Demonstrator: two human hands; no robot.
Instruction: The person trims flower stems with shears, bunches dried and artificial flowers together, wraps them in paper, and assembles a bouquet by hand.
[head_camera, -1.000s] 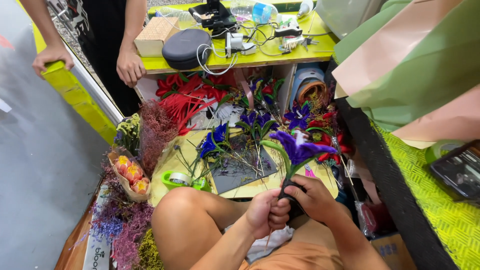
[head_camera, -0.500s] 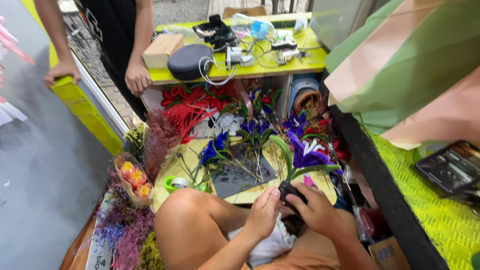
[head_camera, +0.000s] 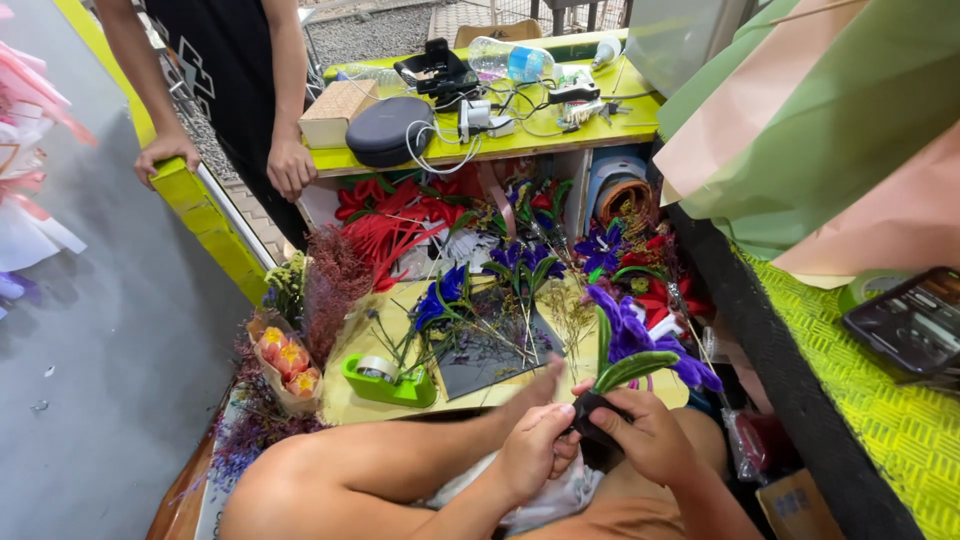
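My left hand (head_camera: 534, 448) and my right hand (head_camera: 640, 432) meet over my lap at the dark wrapped base (head_camera: 592, 415) of a purple artificial flower (head_camera: 640, 345) with green leaves. Both hands grip that stem base, the left pinching from the left, the right wrapped around it from the right. The bloom points up and to the right. White cloth (head_camera: 545, 500) lies on my lap under the hands. My bare knee (head_camera: 300, 480) fills the lower left.
A low yellow board (head_camera: 360, 400) holds a green tape dispenser (head_camera: 385, 378), blue flowers (head_camera: 440, 300) and a dark sheet (head_camera: 490, 350). Red ribbon flowers (head_camera: 400, 220) lie behind. Another person (head_camera: 230, 90) stands at the yellow shelf (head_camera: 520, 135) with cables. Wrapping paper rolls (head_camera: 830, 130) lean right.
The camera view shifted down and closer. My hands stayed on the flower's stem base, and the bloom tilted slightly more to the right. The standing person barely moved.
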